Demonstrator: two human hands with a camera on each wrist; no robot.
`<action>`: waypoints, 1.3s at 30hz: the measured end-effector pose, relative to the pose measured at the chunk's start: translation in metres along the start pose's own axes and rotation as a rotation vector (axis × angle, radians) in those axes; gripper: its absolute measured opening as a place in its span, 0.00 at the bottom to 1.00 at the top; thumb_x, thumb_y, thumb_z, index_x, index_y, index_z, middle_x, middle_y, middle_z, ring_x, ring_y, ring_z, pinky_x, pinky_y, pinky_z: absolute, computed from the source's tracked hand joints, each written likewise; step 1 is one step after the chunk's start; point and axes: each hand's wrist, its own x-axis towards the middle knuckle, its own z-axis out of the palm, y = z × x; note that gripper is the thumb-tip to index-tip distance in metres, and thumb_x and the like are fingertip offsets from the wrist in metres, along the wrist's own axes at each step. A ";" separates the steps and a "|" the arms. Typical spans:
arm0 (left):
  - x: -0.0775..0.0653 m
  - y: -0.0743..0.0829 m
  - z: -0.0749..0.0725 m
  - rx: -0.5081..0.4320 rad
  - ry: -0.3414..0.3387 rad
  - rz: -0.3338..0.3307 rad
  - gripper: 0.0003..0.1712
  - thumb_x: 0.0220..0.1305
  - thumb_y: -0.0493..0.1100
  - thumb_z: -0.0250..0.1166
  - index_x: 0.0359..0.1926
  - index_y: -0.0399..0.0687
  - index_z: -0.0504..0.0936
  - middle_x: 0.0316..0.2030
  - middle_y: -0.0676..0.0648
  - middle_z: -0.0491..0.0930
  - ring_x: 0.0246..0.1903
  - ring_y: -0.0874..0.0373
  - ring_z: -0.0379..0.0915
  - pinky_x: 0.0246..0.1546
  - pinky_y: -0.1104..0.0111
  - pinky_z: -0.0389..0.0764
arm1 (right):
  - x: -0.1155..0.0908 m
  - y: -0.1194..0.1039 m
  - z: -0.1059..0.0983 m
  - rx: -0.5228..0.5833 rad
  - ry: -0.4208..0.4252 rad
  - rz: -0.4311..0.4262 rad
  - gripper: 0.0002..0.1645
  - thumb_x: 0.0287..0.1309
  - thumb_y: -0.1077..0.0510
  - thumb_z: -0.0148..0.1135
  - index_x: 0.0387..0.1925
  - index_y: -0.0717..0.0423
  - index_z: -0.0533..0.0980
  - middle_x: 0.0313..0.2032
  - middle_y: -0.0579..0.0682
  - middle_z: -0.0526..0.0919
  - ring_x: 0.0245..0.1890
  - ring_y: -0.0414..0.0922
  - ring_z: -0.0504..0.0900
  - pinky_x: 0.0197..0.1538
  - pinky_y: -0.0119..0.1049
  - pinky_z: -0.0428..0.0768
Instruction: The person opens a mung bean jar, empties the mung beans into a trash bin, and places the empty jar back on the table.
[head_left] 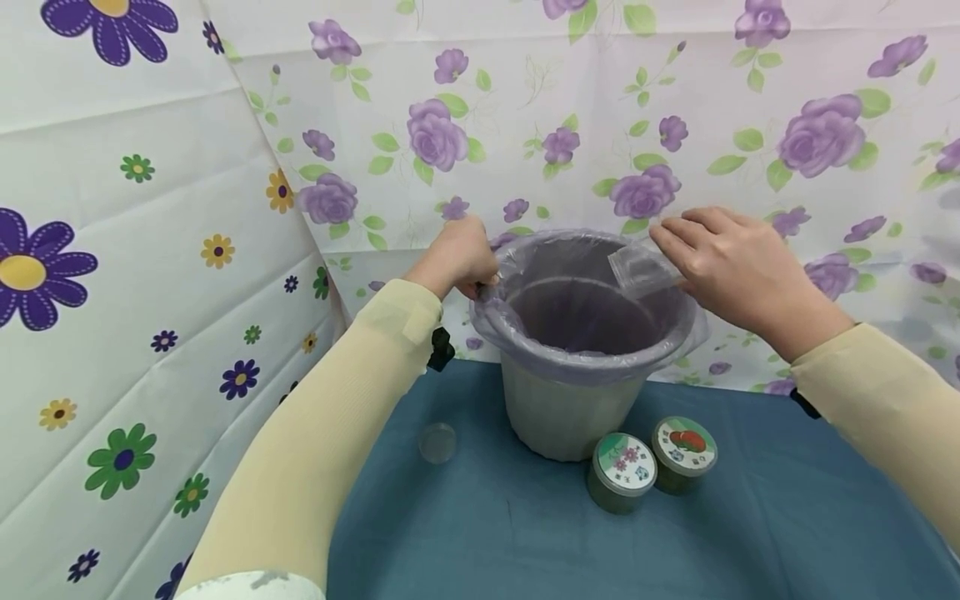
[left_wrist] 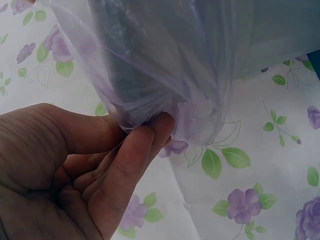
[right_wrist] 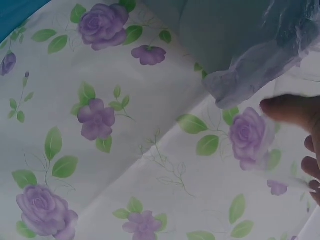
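Observation:
A pale bin (head_left: 573,408) stands against the back cloth, lined with a thin purple plastic bag (head_left: 592,367) folded over its rim. At the left rim my left hand (head_left: 459,254) pinches the bag's edge; in the left wrist view, thumb and fingertips of that hand (left_wrist: 95,155) close on the gathered film (left_wrist: 170,65). Over the right side of the bin's mouth, my right hand (head_left: 738,262) holds a clear plastic container (head_left: 645,268), tilted toward the opening. The right wrist view catches only part of the right hand (right_wrist: 295,120), beside the bag's overhanging edge (right_wrist: 235,82).
Two small jars with printed lids, one with pink flowers (head_left: 624,462) and one with a red picture (head_left: 684,446), stand in front of the bin. A clear round lid (head_left: 437,442) lies left on the blue cloth (head_left: 525,542). Flowered cloths (head_left: 555,100) rise behind and left.

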 end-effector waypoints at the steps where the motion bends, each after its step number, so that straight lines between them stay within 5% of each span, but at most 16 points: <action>1: 0.000 0.000 0.000 0.000 -0.001 0.000 0.07 0.52 0.38 0.67 0.30 0.40 0.77 0.23 0.42 0.82 0.20 0.53 0.83 0.18 0.70 0.81 | 0.000 0.000 0.000 -0.002 0.003 -0.001 0.41 0.33 0.65 0.77 0.56 0.63 0.73 0.48 0.61 0.81 0.49 0.58 0.78 0.53 0.50 0.77; 15: 0.001 0.000 -0.001 -0.001 0.016 0.015 0.06 0.51 0.38 0.67 0.28 0.40 0.78 0.21 0.42 0.82 0.20 0.53 0.83 0.20 0.69 0.81 | -0.004 0.002 0.001 -0.020 -0.002 -0.005 0.47 0.26 0.61 0.81 0.55 0.65 0.73 0.47 0.62 0.81 0.48 0.58 0.78 0.52 0.49 0.77; 24: -0.002 0.000 0.000 -0.014 0.006 0.002 0.05 0.52 0.37 0.66 0.25 0.41 0.77 0.22 0.42 0.82 0.21 0.53 0.83 0.19 0.69 0.81 | -0.006 0.000 0.004 0.014 0.055 0.035 0.49 0.29 0.47 0.79 0.55 0.65 0.72 0.44 0.61 0.82 0.40 0.58 0.82 0.27 0.52 0.80; 34: -0.003 0.000 0.000 -0.025 0.017 0.014 0.06 0.52 0.37 0.66 0.24 0.41 0.77 0.22 0.42 0.81 0.20 0.53 0.83 0.22 0.67 0.82 | -0.014 -0.002 0.003 0.156 0.098 0.116 0.53 0.28 0.48 0.79 0.61 0.60 0.69 0.50 0.62 0.80 0.46 0.58 0.81 0.39 0.53 0.80; 39: -0.002 -0.001 0.000 -0.028 0.009 0.004 0.06 0.52 0.38 0.67 0.26 0.40 0.78 0.23 0.42 0.82 0.21 0.53 0.83 0.22 0.67 0.82 | -0.018 -0.002 0.003 0.215 0.138 0.147 0.50 0.36 0.42 0.75 0.62 0.58 0.69 0.50 0.62 0.80 0.44 0.58 0.82 0.40 0.54 0.80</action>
